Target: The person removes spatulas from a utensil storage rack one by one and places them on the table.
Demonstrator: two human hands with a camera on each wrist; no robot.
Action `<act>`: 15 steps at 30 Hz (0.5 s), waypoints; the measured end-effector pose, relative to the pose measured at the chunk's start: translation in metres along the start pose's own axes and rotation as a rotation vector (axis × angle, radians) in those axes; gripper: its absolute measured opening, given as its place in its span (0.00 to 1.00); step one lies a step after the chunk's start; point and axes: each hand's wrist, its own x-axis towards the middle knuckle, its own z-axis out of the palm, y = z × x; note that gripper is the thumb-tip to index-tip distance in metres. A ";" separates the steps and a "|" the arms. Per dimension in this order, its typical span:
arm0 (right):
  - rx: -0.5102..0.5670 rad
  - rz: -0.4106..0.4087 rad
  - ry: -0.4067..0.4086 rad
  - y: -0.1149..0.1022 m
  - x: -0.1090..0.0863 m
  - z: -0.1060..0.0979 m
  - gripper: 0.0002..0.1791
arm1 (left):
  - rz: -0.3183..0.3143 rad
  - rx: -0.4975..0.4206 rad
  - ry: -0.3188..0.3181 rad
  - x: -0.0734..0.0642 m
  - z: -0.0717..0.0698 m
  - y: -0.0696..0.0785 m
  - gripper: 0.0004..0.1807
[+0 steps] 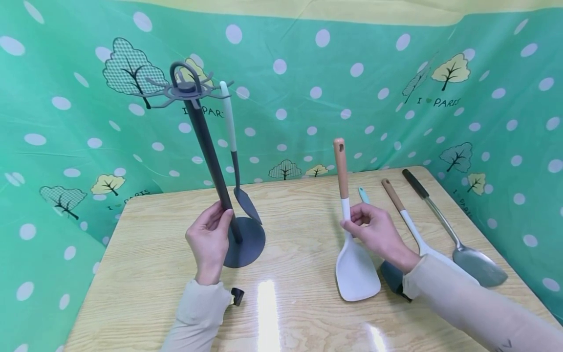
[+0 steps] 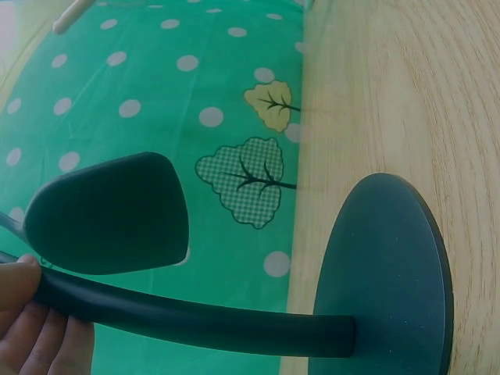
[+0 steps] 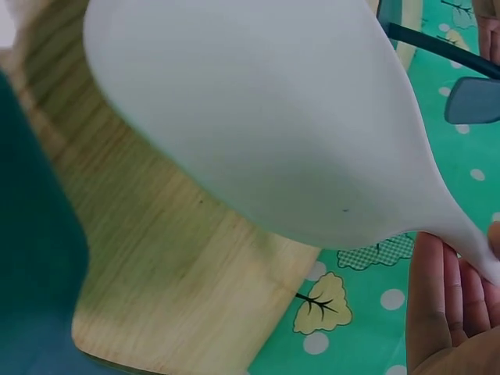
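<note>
My left hand (image 1: 210,239) grips the black pole (image 1: 206,142) of a utensil stand, thumb and fingers round its lower half. The stand's round base (image 1: 252,249) rests on the table, and hooks (image 1: 186,90) ring its top. From a right-side hook hangs a dark spatula (image 1: 247,204) with a pale mint handle; its blade (image 2: 109,215) is close beside the pole in the left wrist view. My right hand (image 1: 376,227) pinches a white spatula (image 1: 357,274) at its white neck, wooden handle up and blade down. In the right wrist view the white blade (image 3: 266,117) fills much of the picture.
At the right of the wooden table (image 1: 299,254) lie a white utensil with a wooden handle (image 1: 393,194), a metal turner (image 1: 479,266) with a black handle, and a dark utensil (image 1: 390,277), partly hidden by my right arm. A green dotted curtain (image 1: 281,93) stands behind.
</note>
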 end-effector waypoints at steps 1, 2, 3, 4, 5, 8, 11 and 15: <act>-0.007 0.001 0.000 0.001 0.000 0.000 0.09 | 0.002 -0.002 0.001 0.000 0.000 0.000 0.16; -0.013 0.005 0.000 0.002 -0.001 0.000 0.09 | 0.002 -0.004 0.001 0.000 0.000 0.000 0.16; -0.016 0.003 0.000 0.003 -0.001 0.001 0.08 | 0.002 -0.001 0.000 -0.001 0.000 0.004 0.16; -0.017 0.002 -0.001 0.004 -0.001 0.001 0.08 | 0.003 0.002 -0.001 -0.001 0.001 0.008 0.16; -0.018 0.001 -0.002 0.005 -0.002 0.001 0.08 | 0.003 0.006 -0.001 -0.002 0.001 0.012 0.16; -0.022 0.000 -0.006 0.007 -0.002 0.002 0.08 | 0.004 0.019 -0.003 -0.003 0.001 0.024 0.15; -0.035 0.002 -0.007 0.009 -0.002 0.003 0.07 | 0.005 0.019 -0.003 -0.004 0.002 0.027 0.15; -0.063 0.006 -0.003 0.012 -0.003 0.004 0.07 | 0.003 0.018 -0.004 -0.003 0.001 0.020 0.15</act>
